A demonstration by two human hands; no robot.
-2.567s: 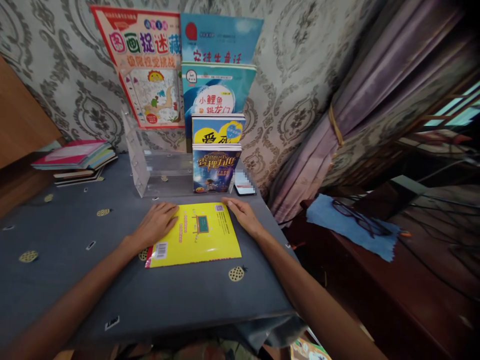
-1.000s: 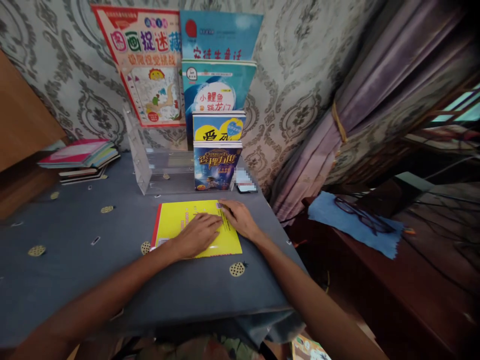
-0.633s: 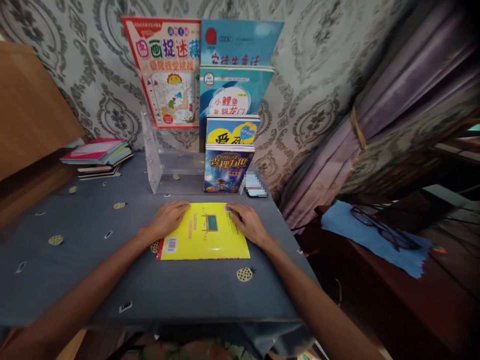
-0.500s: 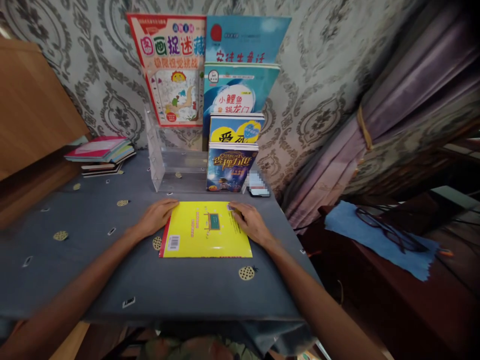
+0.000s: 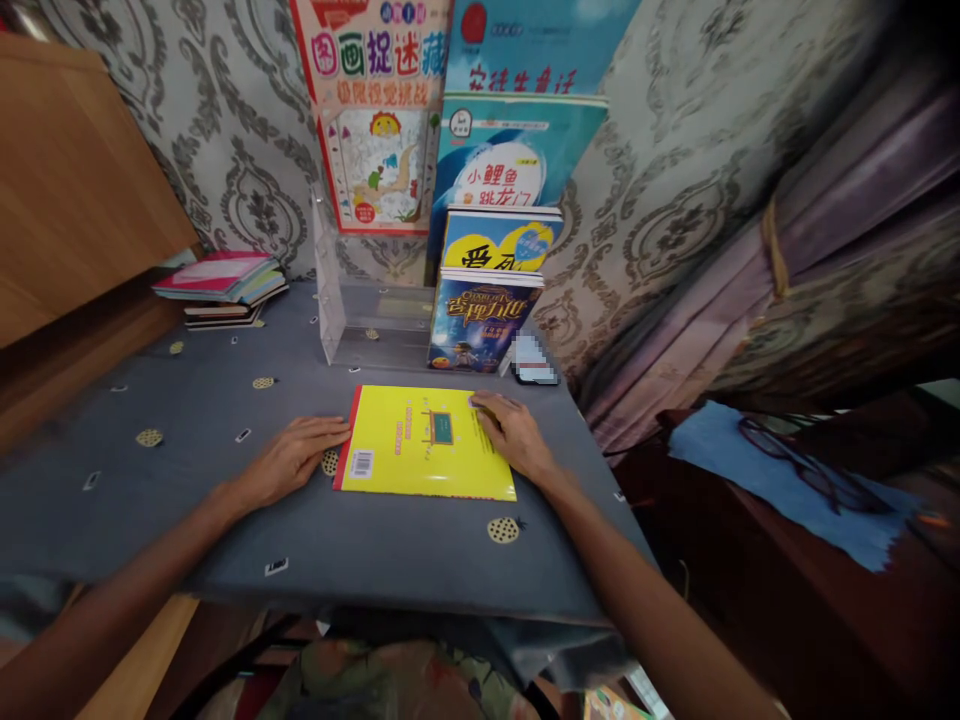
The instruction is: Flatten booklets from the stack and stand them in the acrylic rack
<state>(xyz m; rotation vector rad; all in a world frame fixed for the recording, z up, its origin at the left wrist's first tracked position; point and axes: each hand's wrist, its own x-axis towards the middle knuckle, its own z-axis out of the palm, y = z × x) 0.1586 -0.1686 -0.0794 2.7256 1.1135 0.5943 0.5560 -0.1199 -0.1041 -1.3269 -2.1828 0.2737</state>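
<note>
The yellow book (image 5: 416,450) lies flat on the desk (image 5: 187,500), back cover up, its red spine toward nine o'clock; take it as the clock's centre, with twelve at the wall. The left hand (image 5: 289,462), across the cover a second ago, has drawn off to nine o'clock, just outside the spine. Its fingers are stretched out and nearly together, pinching nothing; whether the tips touch the spine I cannot tell. The right hand (image 5: 517,435) stays on the cover at about two o'clock, fingers loosely bent; whether any hook the edge is hidden. So the barcode and blackboard drawing show plainly, and only the right hand clearly rests on the book, which has kept its place on the desk. At twelve stands a clear rack (image 5: 328,290) with books upright in it, a dark blue one (image 5: 480,325) at the front. A phone (image 5: 536,362) lies at one, a stack (image 5: 221,280) at ten.
</note>
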